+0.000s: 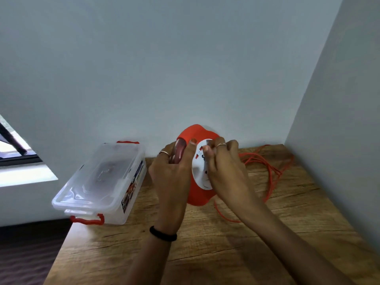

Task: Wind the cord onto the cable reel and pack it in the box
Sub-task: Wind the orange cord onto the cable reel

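Observation:
An orange cable reel (197, 194) with a white socket face (200, 167) stands upright on the wooden table (205, 243), near the back wall. My left hand (172, 173) grips the reel's handle on its left side. My right hand (222, 161) has its fingers curled on the white face, pinching something small there. Loose orange cord (265, 163) lies in loops on the table to the right of the reel, and one strand runs under my right forearm. A clear plastic box (102, 182) with red latches and its lid on sits at the table's left edge.
A grey wall (185, 68) runs close behind the table, and a second wall (339, 120) closes off the right side. A window (16, 147) shows at the far left. Dark floor (24, 254) lies below the table's left edge.

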